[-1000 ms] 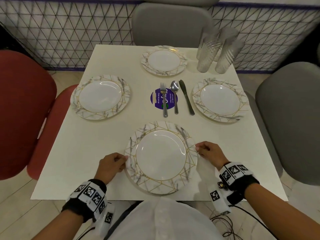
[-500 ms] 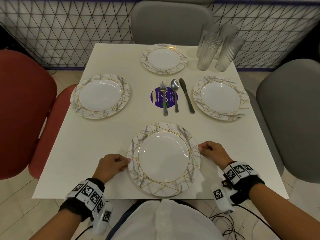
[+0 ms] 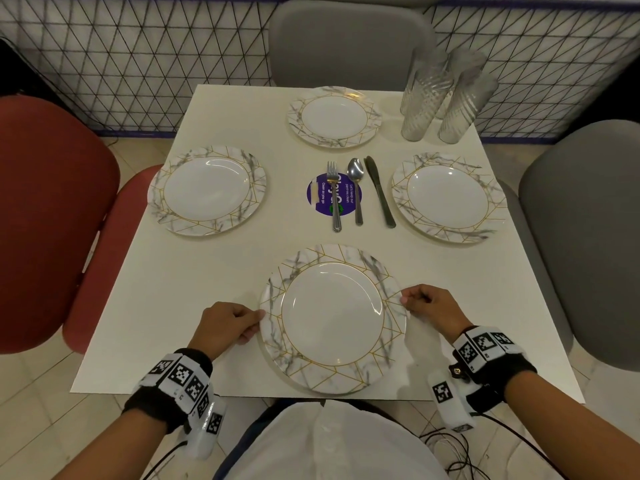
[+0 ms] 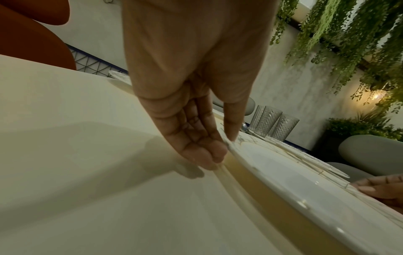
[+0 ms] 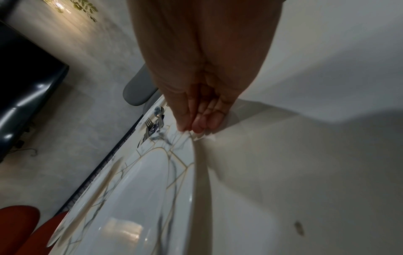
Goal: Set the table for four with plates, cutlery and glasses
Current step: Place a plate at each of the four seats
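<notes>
The near plate point(image 3: 332, 317), white with a marbled, gold-lined rim, sits at the table's front edge. My left hand point(image 3: 239, 325) pinches its left rim point(image 4: 226, 143), thumb on top and fingers underneath. My right hand point(image 3: 420, 303) pinches the right rim point(image 5: 191, 136). Three more matching plates lie at the left point(image 3: 207, 190), far point(image 3: 334, 116) and right point(image 3: 448, 197) places. A fork point(image 3: 334, 199), a spoon point(image 3: 356, 188) and a knife point(image 3: 380, 190) lie side by side in the middle. Several ribbed glasses point(image 3: 446, 98) stand at the far right corner.
The white table point(image 3: 207, 278) has a purple round sticker point(image 3: 318, 199) under the cutlery. A red chair point(image 3: 48, 216) stands left, grey chairs at the back point(image 3: 349, 39) and right point(image 3: 585, 237). A mesh fence point(image 3: 138, 57) runs behind.
The near plate has shifted slightly forward and to the right between my hands, which keep their hold on its rim. Nothing else on the table moved.
</notes>
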`<state>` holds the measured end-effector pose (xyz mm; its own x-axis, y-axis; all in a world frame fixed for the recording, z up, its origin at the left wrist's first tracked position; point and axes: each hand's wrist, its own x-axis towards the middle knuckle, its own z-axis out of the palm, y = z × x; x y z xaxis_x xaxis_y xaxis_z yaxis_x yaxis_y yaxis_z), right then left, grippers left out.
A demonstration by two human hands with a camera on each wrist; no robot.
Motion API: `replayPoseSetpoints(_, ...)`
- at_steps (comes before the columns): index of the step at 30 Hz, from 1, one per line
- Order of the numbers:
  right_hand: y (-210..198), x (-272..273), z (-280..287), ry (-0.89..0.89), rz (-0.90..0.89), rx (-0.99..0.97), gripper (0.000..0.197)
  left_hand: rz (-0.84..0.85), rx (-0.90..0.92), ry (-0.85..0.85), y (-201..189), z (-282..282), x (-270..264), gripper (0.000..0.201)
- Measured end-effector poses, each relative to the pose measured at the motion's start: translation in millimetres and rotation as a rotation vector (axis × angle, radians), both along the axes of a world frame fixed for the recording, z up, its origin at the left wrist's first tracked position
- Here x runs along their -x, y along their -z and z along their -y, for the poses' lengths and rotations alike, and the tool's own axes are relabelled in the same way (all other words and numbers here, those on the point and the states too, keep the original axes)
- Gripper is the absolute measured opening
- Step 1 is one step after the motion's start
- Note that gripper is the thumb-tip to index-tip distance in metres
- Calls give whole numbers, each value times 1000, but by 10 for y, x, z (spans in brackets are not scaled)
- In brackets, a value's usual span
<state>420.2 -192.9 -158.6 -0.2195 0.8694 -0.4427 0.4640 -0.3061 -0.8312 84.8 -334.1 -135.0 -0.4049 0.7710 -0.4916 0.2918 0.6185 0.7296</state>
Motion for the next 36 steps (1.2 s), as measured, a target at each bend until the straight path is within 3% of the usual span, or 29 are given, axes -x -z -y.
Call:
replayPoseSetpoints(21, -18, -12, 4, 12, -7, 21, 7, 26, 43, 41, 13, -16, 59, 28)
replayPoseSetpoints(25, -65, -5, -7, 7, 25, 31, 14, 50, 61, 31, 17, -37, 84, 32)
replayPoseSetpoints(27, -109, 2, -85, 58, 78, -15, 23, 49, 52, 0, 0, -53, 116, 36)
replayPoseSetpoints(30, -219, 58, -360, 111, 181, -121, 19, 9, 13, -24, -53, -118, 194, 41)
replayPoseSetpoints(33, -391, 286, -697, -9, 336, -255, 21, -65, -50, -27, -135, -260, 253, 34)
replayPoseSetpoints(36, -526, 657, -997, -161, 551, -380, 27, -102, -132, -25, -235, -501, 253, 13)
